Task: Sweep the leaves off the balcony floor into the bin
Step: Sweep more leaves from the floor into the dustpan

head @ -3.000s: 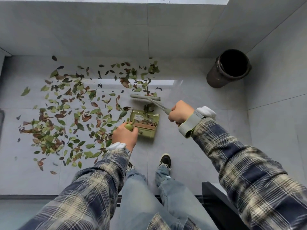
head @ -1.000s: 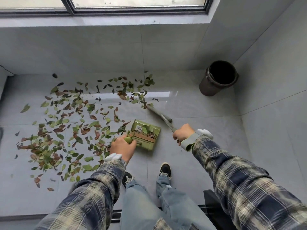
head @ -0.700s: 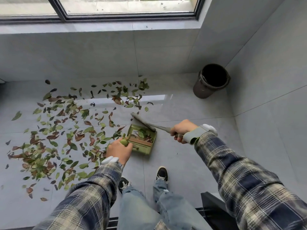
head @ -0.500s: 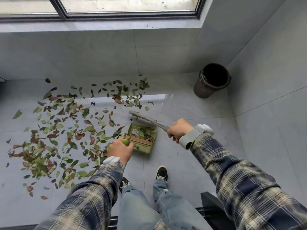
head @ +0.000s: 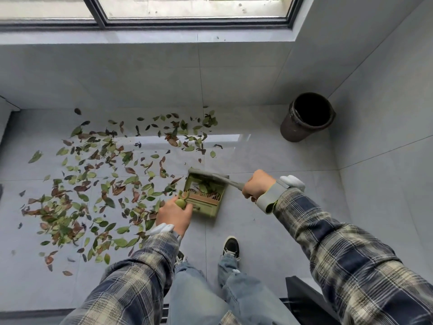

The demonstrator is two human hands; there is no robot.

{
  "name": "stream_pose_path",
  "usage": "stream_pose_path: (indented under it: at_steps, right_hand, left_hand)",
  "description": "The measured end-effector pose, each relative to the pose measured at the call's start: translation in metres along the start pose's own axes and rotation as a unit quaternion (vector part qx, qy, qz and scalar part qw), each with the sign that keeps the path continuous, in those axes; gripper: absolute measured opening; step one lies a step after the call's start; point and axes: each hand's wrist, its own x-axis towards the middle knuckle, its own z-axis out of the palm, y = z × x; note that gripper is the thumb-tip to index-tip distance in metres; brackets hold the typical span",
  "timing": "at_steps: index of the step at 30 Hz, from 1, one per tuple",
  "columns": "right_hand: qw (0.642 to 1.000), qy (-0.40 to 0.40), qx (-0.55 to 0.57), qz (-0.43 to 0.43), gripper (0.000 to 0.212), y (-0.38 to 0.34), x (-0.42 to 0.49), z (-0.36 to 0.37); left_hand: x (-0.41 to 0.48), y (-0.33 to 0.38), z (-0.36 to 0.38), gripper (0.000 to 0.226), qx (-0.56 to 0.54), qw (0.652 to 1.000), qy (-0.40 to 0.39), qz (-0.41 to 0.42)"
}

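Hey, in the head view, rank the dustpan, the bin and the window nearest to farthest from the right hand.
1. Dustpan, just left of the right hand gripping the brush.
2. Bin, in the far right corner.
3. Window, above the far wall.

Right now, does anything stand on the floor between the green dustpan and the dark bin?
Nothing visible does. Only bare floor tiles lie between the dustpan and the bin; the loose leaves lie left of the pan.

home balcony, grey tiled floor (head: 269, 160), dark-framed window (head: 187, 22), scattered leaves (head: 98, 179)
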Motion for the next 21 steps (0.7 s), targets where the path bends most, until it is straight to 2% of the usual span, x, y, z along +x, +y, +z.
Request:
stream_pose_path:
  at_steps: [2, 5, 9, 12, 17, 20, 21]
  right_hand:
    - [1.0, 0.015, 0.005, -0.004, 0.027, -0.005, -0.003, -0.007]
    - [0.999, 0.03, 0.017, -0.015, 0.035, -0.012, 0.002, -0.008]
    - [0.999, 0.034, 0.018, -0.029, 0.027, -0.028, 0.014, 0.002]
    - [0.999, 0.026, 0.013, -0.026, 0.029, -0.028, 0.049, 0.022]
    - [0.998, -0.006, -0.061, -0.031, 0.02, -0.043, 0.02, 0.034]
    - [0.992, -0.016, -0.125, -0.002, 0.033, -0.042, 0.015, 0.034]
    - [0.991, -0.012, -0.136, 0.001, 0.031, -0.041, 0.014, 0.03]
  left_hand:
    - [-0.002, 0.001, 0.0, 0.017, -0.01, 1.0, 0.007, -0.002]
    - [-0.003, 0.003, -0.004, 0.014, -0.035, 0.999, 0.013, -0.024]
    - [-0.007, -0.005, -0.009, 0.009, -0.067, 0.996, 0.019, -0.05]
    - [-0.009, -0.013, -0.012, 0.016, -0.057, 0.996, 0.021, -0.061]
    - [-0.013, -0.014, -0.014, 0.016, -0.061, 0.994, 0.032, -0.083]
    - [-0.014, -0.014, -0.009, 0.015, -0.062, 0.993, 0.031, -0.095]
    - [-0.013, -0.014, -0.007, 0.015, -0.062, 0.993, 0.031, -0.099]
